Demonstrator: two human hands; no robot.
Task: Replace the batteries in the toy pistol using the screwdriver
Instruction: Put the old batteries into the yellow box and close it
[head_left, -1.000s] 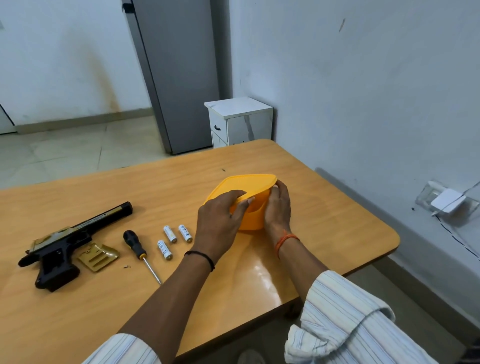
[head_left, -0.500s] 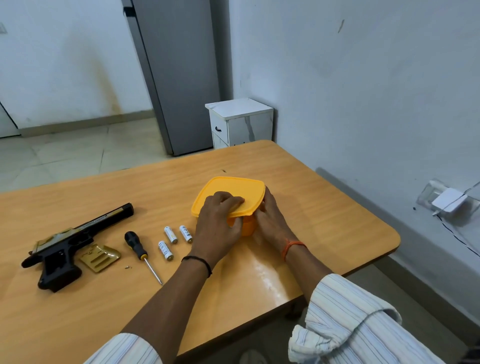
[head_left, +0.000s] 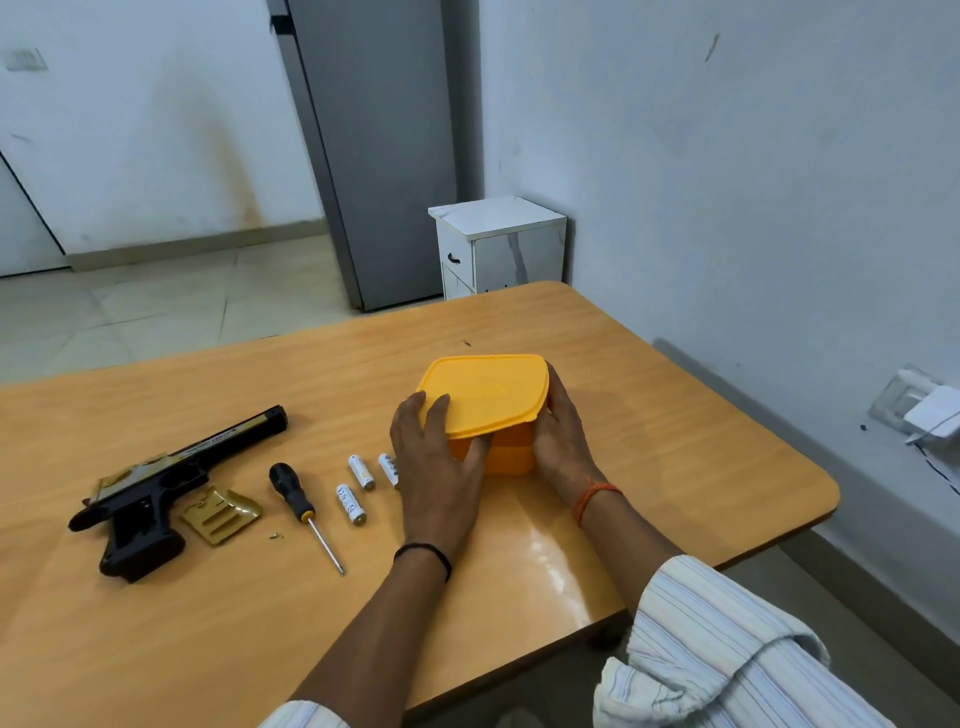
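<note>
A black and gold toy pistol (head_left: 150, 499) lies on its side at the left of the wooden table (head_left: 675, 467). Its gold battery cover (head_left: 221, 514) lies loose beside the grip, with a tiny screw (head_left: 275, 535) near it. A black-handled screwdriver (head_left: 304, 512) and three white batteries (head_left: 361, 472) lie to the right of that. An orange plastic box (head_left: 488, 400) with its lid flat on top stands further right. My left hand (head_left: 436, 467) grips its left lid edge, fingers on top and thumb on the front wall. My right hand (head_left: 563, 436) cups its right side.
A white bedside cabinet (head_left: 498, 244) and a grey fridge (head_left: 374, 145) stand beyond the table's far edge. The wall runs close along the right, with a white charger (head_left: 930, 415) plugged in low down. The table's rounded right corner is near my right arm.
The lid was tilted up on the box a second ago; it now lies flat on it. My left hand has slid from the top to the left edge.
</note>
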